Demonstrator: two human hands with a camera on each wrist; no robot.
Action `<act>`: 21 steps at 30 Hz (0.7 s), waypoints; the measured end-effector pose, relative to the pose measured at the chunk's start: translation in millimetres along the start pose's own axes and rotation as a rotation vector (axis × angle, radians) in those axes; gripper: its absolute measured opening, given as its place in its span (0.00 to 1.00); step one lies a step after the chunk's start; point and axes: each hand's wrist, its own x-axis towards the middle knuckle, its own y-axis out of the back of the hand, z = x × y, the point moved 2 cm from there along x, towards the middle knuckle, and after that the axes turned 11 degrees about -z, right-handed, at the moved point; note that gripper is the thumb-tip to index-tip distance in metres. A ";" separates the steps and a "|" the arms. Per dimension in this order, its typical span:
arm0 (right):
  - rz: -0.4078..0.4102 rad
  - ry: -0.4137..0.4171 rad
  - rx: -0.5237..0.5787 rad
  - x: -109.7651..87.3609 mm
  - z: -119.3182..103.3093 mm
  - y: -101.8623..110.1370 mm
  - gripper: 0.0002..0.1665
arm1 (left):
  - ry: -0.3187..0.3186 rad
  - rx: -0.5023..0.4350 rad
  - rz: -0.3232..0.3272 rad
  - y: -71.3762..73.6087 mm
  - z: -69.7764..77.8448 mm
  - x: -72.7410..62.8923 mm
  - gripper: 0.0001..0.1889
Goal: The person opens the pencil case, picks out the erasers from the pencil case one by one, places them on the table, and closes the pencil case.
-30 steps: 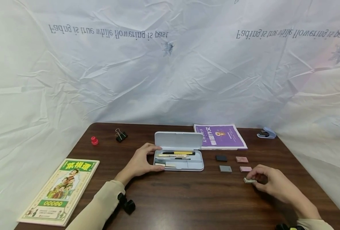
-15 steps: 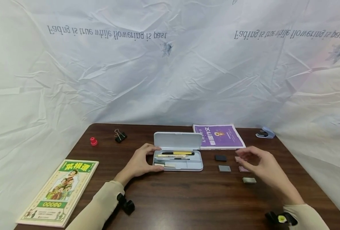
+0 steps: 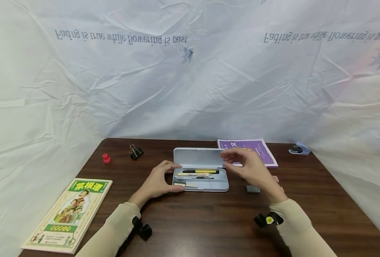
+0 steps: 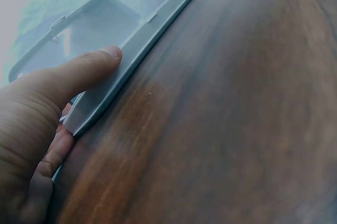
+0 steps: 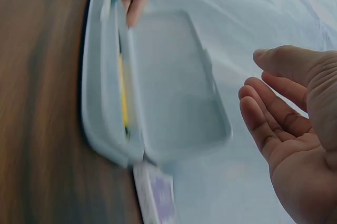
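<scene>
A pale blue pencil case lies with its lid raised, holding a yellow-and-black pen, other slim pens and light eraser-like blocks. My left hand grips the case's left end. In the left wrist view its thumb presses the front wall while the other fingers go behind the end. My right hand hovers by the lid's right edge, fingers loosely bent and holding nothing. The right wrist view shows a gap between that hand and the lid.
Beyond the right hand lies a purple book. A grey block sits beside the right forearm, which hides other blocks. A blue stapler, a black binder clip, a red plunger-shaped piece and a green-and-cream book lie around.
My right hand let go of a small pale block on the right, then travelled left and away from me to the case's lid. The left hand stayed on the case.
</scene>
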 end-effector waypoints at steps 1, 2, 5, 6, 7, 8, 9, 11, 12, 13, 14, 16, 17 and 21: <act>-0.009 0.005 0.011 5.8 -2.6 -4.0 0.20 | 0.001 0.000 0.000 0.2 0.2 0.1 0.43; -0.019 0.009 0.017 11.3 -5.4 -8.0 0.20 | 0.002 0.000 -0.001 0.3 0.2 0.2 0.43; -0.050 0.018 0.034 26.3 -13.1 -20.6 0.20 | 0.005 -0.006 -0.004 0.5 0.1 0.6 0.43; -0.062 0.020 0.037 31.0 -15.5 -25.0 0.20 | 0.002 -0.009 -0.004 0.6 -0.1 0.8 0.43; -0.075 0.022 0.041 35.6 -17.4 -29.3 0.20 | 0.000 -0.012 -0.003 0.6 -0.3 1.0 0.43; -0.086 0.023 0.040 39.8 -19.1 -33.5 0.20 | -0.002 -0.013 -0.001 0.6 -0.4 1.1 0.43; -0.099 0.021 0.040 43.6 -20.5 -37.6 0.20 | -0.005 -0.015 0.001 0.6 -0.4 1.1 0.43; -0.126 0.020 0.027 50.6 -22.2 -45.8 0.20 | -0.010 -0.015 0.004 0.6 -0.4 1.2 0.43; -0.140 0.021 0.020 53.4 -22.5 -49.8 0.19 | -0.014 -0.015 0.004 0.6 -0.4 1.3 0.42; -0.156 0.024 0.014 55.8 -22.3 -53.6 0.19 | -0.017 -0.012 0.005 0.4 -0.3 1.4 0.42; -0.171 0.025 0.008 57.9 -21.9 -57.3 0.19 | -0.023 -0.011 0.006 0.4 -0.1 1.4 0.42; -0.203 0.025 -0.004 60.7 -19.8 -64.5 0.18 | -0.032 -0.010 0.007 0.0 -0.1 1.9 0.42; -0.220 0.025 -0.008 61.5 -18.3 -67.9 0.17 | -0.036 -0.011 0.008 -0.1 0.0 2.0 0.42; -0.288 -0.010 -0.034 62.3 -10.1 -79.6 0.14 | -0.039 -0.015 0.010 -0.4 -1.0 2.6 0.42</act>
